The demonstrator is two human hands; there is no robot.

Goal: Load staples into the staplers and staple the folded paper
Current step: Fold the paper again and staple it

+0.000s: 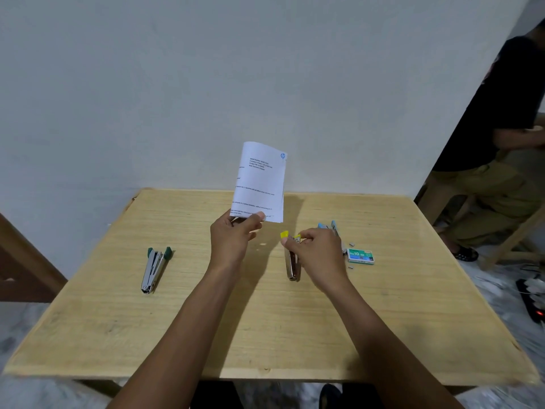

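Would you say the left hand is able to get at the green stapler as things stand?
Probably not right away: the left hand pinches the folded paper upright above the table. The way to the green stapler looks free, though; only bare table lies between.

Three staplers share one worktop: the green stapler far left of the single staple box, the yellow stapler nearer on that side, the blue stapler just behind it. Also counted: one folded paper and at least two loose staple strips beside the box.
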